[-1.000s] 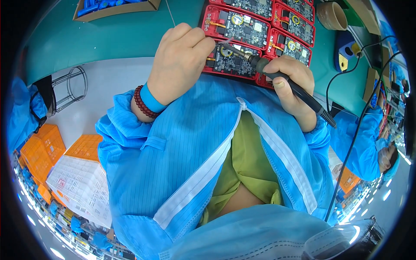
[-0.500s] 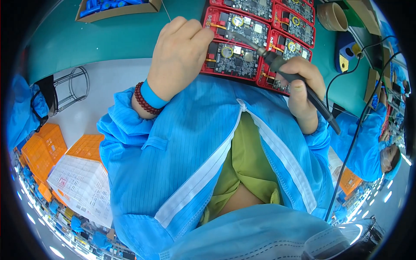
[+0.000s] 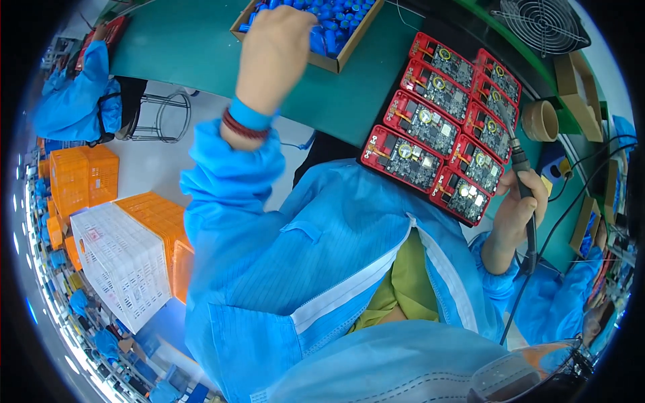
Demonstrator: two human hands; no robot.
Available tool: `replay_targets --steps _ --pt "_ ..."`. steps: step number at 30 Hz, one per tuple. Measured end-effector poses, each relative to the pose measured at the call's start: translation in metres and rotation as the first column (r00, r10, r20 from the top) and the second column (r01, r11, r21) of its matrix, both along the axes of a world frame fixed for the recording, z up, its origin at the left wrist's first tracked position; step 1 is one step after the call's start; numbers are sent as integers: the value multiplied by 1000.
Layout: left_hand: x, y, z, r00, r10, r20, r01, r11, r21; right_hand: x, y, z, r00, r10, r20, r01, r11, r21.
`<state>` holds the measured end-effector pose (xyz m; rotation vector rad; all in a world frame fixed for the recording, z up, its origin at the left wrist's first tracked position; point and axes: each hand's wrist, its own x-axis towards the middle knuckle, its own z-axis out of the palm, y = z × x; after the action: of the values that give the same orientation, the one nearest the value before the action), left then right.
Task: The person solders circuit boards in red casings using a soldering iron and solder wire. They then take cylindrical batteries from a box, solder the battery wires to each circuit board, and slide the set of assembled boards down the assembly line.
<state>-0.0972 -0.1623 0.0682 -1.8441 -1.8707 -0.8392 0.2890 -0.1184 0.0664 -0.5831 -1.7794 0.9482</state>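
My left hand (image 3: 274, 59) is over the near left part of a cardboard box (image 3: 327, 62) filled with small blue cylinders (image 3: 330, 37). Its fingers are curled inward and their tips are hidden, so what they hold cannot be made out. On the right, my right hand (image 3: 519, 211) is closed around the dark handle of a soldering iron (image 3: 519, 160). The iron's tip points up and away, over the right edge of a group of red cases (image 3: 385, 129). Each case holds a dark circuit board (image 3: 411, 163) with a yellow ring on it.
A brown round pot (image 3: 539, 121) and a blue-and-yellow stand (image 3: 556, 168) are right of the cases. A fan (image 3: 541, 25) sits at the far right. The iron's cable hangs on the right. White and orange crates (image 3: 121, 255) stand at lower left; co-workers (image 3: 77, 101) sit on both sides.
My left hand has gone from beside the red cases to the box of blue cylinders. My right hand, still holding the soldering iron, has shifted to the cases' right edge. The view has turned.
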Motion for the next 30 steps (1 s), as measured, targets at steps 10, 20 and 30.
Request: replay_targets --steps 10,20,30 --pt "-30 51 -3 954 -298 37 269 792 -548 -21 0 6 997 65 47 -65 998 19" --pt "-15 59 2 836 -392 -383 45 745 -665 -13 -1 3 996 67 64 -66 998 -13" --pt "9 -1 29 623 -114 774 391 902 -182 -8 2 2 999 28 -19 -28 999 17"
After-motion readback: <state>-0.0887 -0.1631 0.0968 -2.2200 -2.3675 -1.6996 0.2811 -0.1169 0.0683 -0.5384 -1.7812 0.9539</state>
